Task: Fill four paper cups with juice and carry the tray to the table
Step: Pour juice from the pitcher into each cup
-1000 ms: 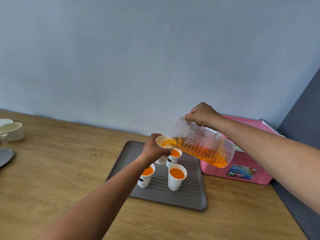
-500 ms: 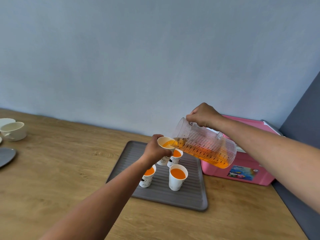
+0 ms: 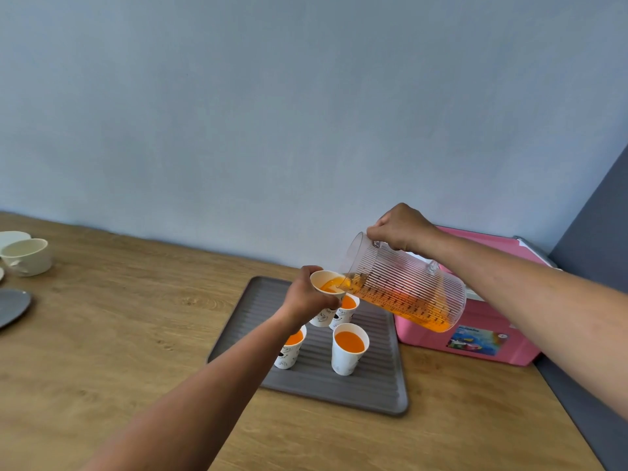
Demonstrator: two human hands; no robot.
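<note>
**Pouring juice into the fourth cup, held up over the tray**

A person stands at a wooden counter (image 3: 102, 334), both bare arms reaching forward. The left hand (image 3: 306, 297) is wrapped closed around a paper cup (image 3: 328, 290), fingers curled about its side, and holds it lifted off the tray (image 3: 373, 385), which lies just below the hand. The cup leans slightly toward the right hand, probably so its mouth meets the spout and no juice falls between.

The right hand (image 3: 401, 227) is closed in a fist on the handle of a clear ribbed pitcher (image 3: 407, 294). The pitcher hangs under this hand, tipped steeply down and to the left, its spout resting at or just over the cup's rim; whether they touch is unclear. Orange juice lies along the pitcher's low side and is entering the cup, which looks partly filled.

Below the left hand and wrist, three more cups stand upright on the tray, each holding juice: one (image 3: 348, 348) nearest the person, one (image 3: 290, 348) partly hidden under the left wrist, and one (image 3: 346, 309) directly beneath the held cup. Keeping them clustered on the tray seems meant for carrying them together later.

Under and behind the right forearm sits a pink box (image 3: 492, 334) on the counter, beside the tray. Far to the left of the left hand are a cream mug (image 3: 27, 256) and a grey plate (image 3: 12, 305).

This appears to be the last cup to fill; it then needs setting down with the others.
</note>
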